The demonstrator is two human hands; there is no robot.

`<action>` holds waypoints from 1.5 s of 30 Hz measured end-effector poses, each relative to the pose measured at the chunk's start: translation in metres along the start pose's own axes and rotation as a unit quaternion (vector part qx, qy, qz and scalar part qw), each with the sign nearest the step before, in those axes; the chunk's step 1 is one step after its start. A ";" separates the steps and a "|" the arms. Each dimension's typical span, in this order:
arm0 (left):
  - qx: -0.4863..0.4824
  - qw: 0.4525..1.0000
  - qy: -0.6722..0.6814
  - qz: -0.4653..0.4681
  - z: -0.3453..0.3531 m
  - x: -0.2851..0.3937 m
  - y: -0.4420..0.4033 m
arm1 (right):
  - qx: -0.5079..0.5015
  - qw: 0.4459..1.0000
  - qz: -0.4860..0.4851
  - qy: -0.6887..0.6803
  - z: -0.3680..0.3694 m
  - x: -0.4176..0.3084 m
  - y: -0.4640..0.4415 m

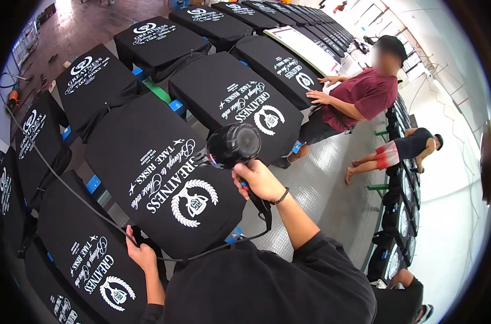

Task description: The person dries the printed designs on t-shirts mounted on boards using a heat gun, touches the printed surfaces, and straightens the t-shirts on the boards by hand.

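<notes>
The right hand [261, 182] sits in front of the torso [256, 286], fingers [239, 183] wrapped in a firm grip, the right forearm [295, 218] slanting inward. Farther left, the left hand [141, 254] is curled, the left forearm [155, 286] pointing forward.

Hair dryer [240, 141]: glossy plastic. Printed shirt [128, 141]: smooth matt cloth. Aisle floor [332, 200]: shiny, bumpy.

The hair dryer [234, 144] was over the near T-shirt [159, 181]; a second T-shirt [89, 248] lay left; behind, a framed screen [304, 49] apparently rested among farther T-shirts [248, 16].
</notes>
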State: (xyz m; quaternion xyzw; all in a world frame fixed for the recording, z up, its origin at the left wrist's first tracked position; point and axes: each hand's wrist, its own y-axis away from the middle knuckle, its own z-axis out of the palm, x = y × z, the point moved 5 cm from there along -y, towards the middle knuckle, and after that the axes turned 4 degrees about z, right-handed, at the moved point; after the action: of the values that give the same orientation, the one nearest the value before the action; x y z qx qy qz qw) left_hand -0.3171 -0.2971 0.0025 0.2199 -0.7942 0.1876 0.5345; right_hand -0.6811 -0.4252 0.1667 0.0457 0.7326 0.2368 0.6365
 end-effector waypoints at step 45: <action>0.074 0.996 0.037 -0.028 -0.001 -0.024 0.005 | -0.203 0.974 0.054 0.089 0.130 0.011 -0.039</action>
State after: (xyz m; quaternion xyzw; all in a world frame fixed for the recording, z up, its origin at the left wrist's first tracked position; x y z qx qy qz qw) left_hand -0.3115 -0.2893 -0.0196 0.2744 -0.7515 0.2390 0.5504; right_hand -0.5497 -0.4177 0.1308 -0.0667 0.7196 0.4175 0.5508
